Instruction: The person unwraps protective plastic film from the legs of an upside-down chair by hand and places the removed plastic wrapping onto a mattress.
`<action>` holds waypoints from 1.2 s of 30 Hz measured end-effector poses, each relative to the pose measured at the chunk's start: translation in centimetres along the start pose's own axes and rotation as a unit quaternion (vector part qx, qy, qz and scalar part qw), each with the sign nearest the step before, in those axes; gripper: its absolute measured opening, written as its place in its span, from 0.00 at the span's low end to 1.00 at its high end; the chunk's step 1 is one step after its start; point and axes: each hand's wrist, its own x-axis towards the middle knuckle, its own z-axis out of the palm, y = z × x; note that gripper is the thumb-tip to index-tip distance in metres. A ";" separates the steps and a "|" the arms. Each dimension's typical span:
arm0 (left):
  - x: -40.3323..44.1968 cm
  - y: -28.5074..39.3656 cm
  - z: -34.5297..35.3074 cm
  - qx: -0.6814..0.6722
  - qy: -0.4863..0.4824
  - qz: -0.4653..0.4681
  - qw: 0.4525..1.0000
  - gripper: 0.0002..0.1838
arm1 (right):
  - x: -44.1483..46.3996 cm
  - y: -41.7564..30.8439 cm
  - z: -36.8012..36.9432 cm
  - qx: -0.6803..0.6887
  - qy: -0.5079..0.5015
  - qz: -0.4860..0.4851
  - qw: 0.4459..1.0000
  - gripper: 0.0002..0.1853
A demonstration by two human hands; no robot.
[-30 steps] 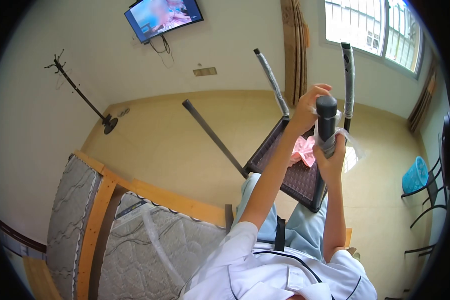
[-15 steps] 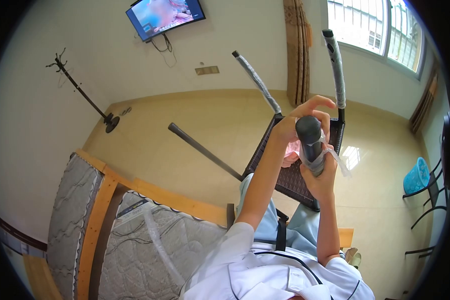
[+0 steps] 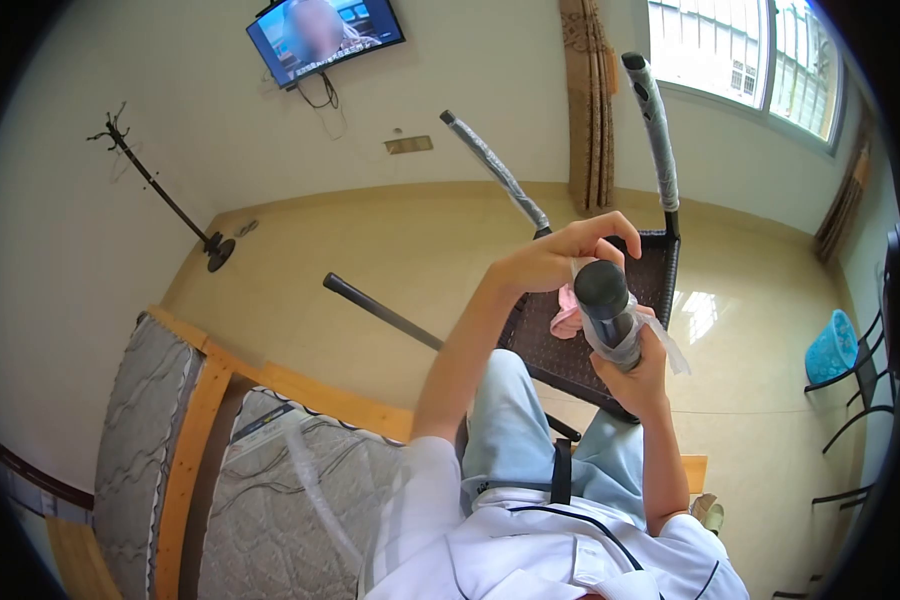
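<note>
The right hand (image 3: pixel 634 374) grasps the capped leg (image 3: pixel 603 290) of a dark woven seat (image 3: pixel 560 357), its fingers closed around clinging plastic film (image 3: pixel 673 347). The left hand (image 3: pixel 568 250) curls beside the cap; whether its fingers pinch film, I cannot tell. 2 farther legs (image 3: pixel 497 170) are wrapped; pink cloth (image 3: pixel 567 314) lies on the seat.

The one camera looks from the head, forward and down, close above the left hand (image 3: pixel 568 255) and right hand (image 3: pixel 638 368), taking in shirt (image 3: pixel 545 548) nearer than them, TV (image 3: pixel 328 42) and window (image 3: pixel 715 50) well beyond.
</note>
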 end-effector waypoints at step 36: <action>0.5 0.5 7.4 -0.114 0.441 0.117 0.882 0.18 | -1.8 2.4 -1.5 0.097 0.028 0.016 0.995 0.27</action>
